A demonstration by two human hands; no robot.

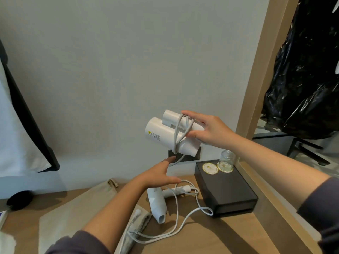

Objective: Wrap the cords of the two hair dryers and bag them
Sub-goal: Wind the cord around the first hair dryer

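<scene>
Head view: right hand (pixel 207 129) pinches the folded hair dryer (pixel 161 132) up by the wall, with its gray cord (pixel 177 132) looped loosely round it. Left hand (pixel 159 177) is open flat, fingertips at the cord's tail. I reckon those slack loops could slide off. The second hair dryer (pixel 156 200) lies on the worktop (pixel 211 239), and its loose white cord (pixel 176 217) might snag

Soft, even light with faint shadows on the bench (pixel 220 239). Glare glints off the black plastic bag (pixel 308 70) far right. Edges bend; detail slightly soft.
</scene>
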